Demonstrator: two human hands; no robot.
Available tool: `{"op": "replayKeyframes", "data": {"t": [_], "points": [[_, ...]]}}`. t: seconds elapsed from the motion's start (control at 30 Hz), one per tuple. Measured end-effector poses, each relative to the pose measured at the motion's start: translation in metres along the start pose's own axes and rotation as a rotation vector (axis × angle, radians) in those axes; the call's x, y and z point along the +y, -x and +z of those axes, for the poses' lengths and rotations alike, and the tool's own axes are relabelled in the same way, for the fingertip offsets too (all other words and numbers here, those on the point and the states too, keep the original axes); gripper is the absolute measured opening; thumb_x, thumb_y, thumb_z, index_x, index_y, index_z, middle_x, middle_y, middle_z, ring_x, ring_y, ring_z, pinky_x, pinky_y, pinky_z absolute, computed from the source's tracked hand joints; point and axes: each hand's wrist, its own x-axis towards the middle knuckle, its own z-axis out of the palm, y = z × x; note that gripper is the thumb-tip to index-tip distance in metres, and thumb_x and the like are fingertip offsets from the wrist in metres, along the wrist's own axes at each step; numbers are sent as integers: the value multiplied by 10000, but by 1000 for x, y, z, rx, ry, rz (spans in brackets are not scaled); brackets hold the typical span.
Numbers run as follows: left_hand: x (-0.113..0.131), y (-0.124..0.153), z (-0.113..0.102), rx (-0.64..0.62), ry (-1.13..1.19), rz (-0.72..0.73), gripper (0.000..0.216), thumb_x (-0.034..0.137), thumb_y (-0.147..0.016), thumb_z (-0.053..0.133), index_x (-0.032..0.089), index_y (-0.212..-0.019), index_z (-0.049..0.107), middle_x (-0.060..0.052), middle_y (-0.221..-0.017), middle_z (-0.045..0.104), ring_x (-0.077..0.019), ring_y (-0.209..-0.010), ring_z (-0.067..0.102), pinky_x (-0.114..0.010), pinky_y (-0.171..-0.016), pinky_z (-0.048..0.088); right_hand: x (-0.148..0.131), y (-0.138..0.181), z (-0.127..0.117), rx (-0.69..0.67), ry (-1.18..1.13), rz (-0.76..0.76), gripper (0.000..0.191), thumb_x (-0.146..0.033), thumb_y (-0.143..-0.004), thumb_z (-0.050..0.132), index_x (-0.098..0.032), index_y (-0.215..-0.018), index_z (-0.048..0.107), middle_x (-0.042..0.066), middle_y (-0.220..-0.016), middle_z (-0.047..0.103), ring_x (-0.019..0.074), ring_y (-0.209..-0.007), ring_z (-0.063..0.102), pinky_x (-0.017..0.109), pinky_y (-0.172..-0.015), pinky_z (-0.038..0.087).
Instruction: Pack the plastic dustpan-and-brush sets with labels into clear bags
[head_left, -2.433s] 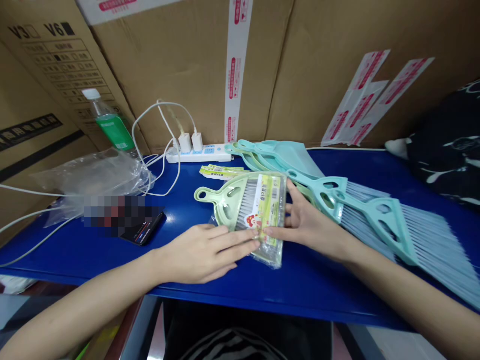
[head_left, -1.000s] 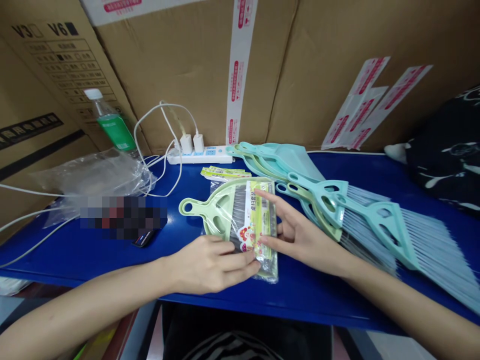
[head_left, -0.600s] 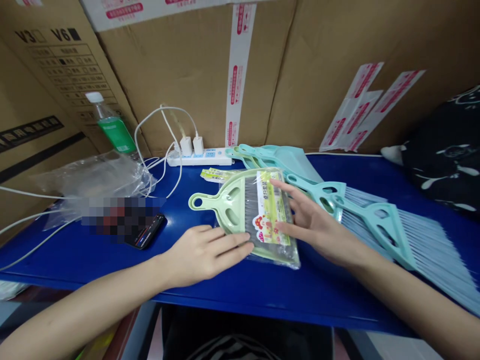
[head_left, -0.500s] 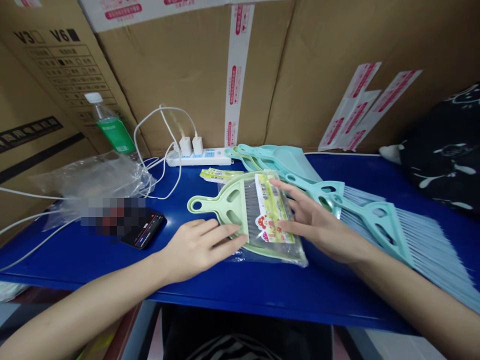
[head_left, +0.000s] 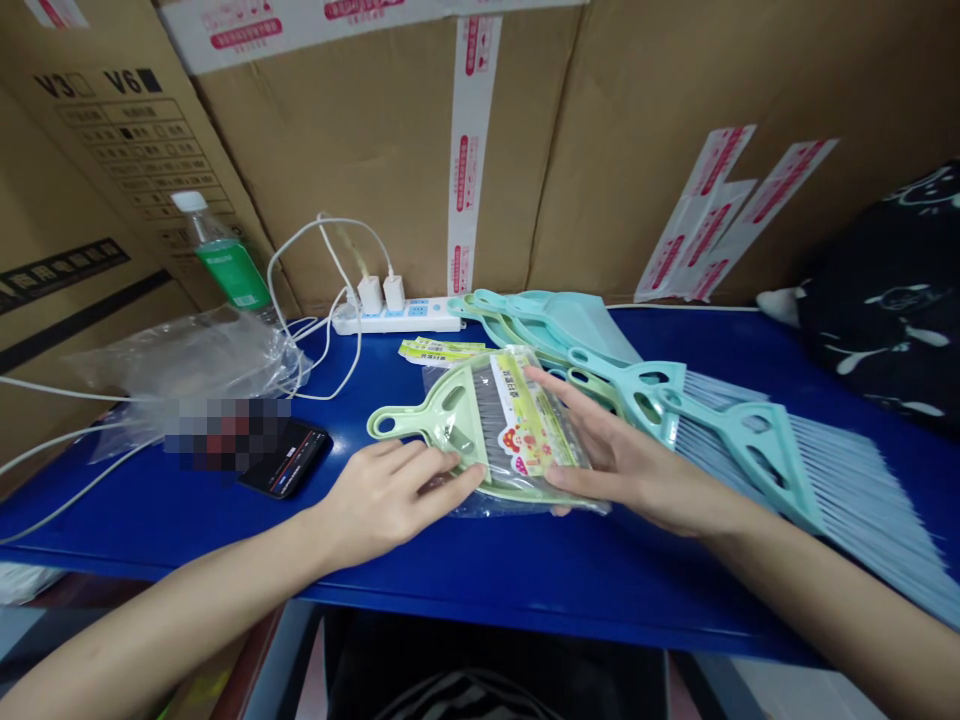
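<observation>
A light green dustpan and brush set point(head_left: 455, 415) in a clear plastic bag lies in front of me, its looped handle pointing left. Grey bristles and a yellow-and-white label card point(head_left: 525, 420) show through the film. My left hand point(head_left: 397, 492) is closed at the near left side of the set, fingers bent over the brush's green head. At the other end, my right hand point(head_left: 619, 455) grips the bagged edge, thumb on top near the label and a fingertip showing underneath. Turquoise brushes point(head_left: 757, 450) with pale blue bristles lie right of and behind that hand.
Turquoise dustpans point(head_left: 585, 320) are stacked at the back of the blue table point(head_left: 525, 575). A power strip point(head_left: 420, 322) with white cables, a bottle point(head_left: 232, 270), crumpled clear plastic point(head_left: 202, 355) and a phone point(head_left: 289, 460) are on the left. Yellow label cards point(head_left: 439, 350) lie behind the set.
The bagged set has shifted slightly left and tilted a little. My right hand has moved left with it and closed further around its right end.
</observation>
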Motion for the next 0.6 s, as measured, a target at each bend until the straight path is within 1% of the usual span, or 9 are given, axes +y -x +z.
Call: {"op": "replayKeyframes", "data": {"t": [0.07,0.13,0.23,0.33,0.4,0.47,0.53,0.6], "points": [[0,0,0,11,-4,2,244,72,-966,419,176,-1123,573,-4,-860,717,-108,-636,628,-240,-548,486,1,-1,0,7,-12,-18,968,-301,-727,763,-330,-1524,214,46,-1585,316,278,-1464,219,481,-1126,372],[-1,0,1,23,9,-19,248,76,-964,420,181,-1133,568,-9,-880,717,-109,-654,638,-235,-571,506,0,-1,0,21,-11,-33,937,-299,-724,765,-317,-1509,255,50,-1580,329,279,-1464,217,469,-1127,371],[-1,0,2,35,35,-72,267,86,-948,439,185,-1165,560,-33,-948,712,-118,-735,663,-230,-632,535,-7,1,-3,50,40,-54,864,-323,-732,761,-279,-1479,328,63,-1566,359,287,-1471,183,448,-1117,390],[-1,1,3,47,54,-119,295,89,-924,471,175,-1192,557,-72,-1051,692,-128,-843,673,-215,-691,549,-19,5,-9,136,123,-105,840,-331,-726,760,-269,-1465,365,56,-1573,350,304,-1467,197,424,-1107,411],[-1,3,4,44,69,-138,308,92,-917,479,171,-1205,556,-77,-1072,684,-128,-890,670,-209,-730,556,-27,8,-15,193,163,-108,848,-329,-719,759,-263,-1468,366,62,-1568,360,322,-1428,305,418,-1085,441],[-1,4,5,22,73,-136,315,97,-917,471,176,-1208,560,-68,-1051,686,-126,-883,670,-213,-740,562,-33,10,-21,241,171,-86,871,-323,-720,751,-260,-1484,338,80,-1531,419,325,-1343,449,418,-1043,487],[-2,5,5,-16,65,-122,310,110,-920,459,185,-1198,573,-61,-1028,689,-129,-851,673,-221,-714,566,-38,10,-28,289,171,-65,930,-322,-712,742,-276,-1514,273,92,-1461,507,319,-1230,567,430,-975,544],[-2,5,5,-55,56,-107,297,119,-925,447,188,-1176,590,-62,-1018,690,-135,-827,676,-232,-684,566,-42,11,-37,342,191,-54,990,-318,-703,732,-299,-1539,201,94,-1392,575,316,-1156,621,441,-923,576]]}}
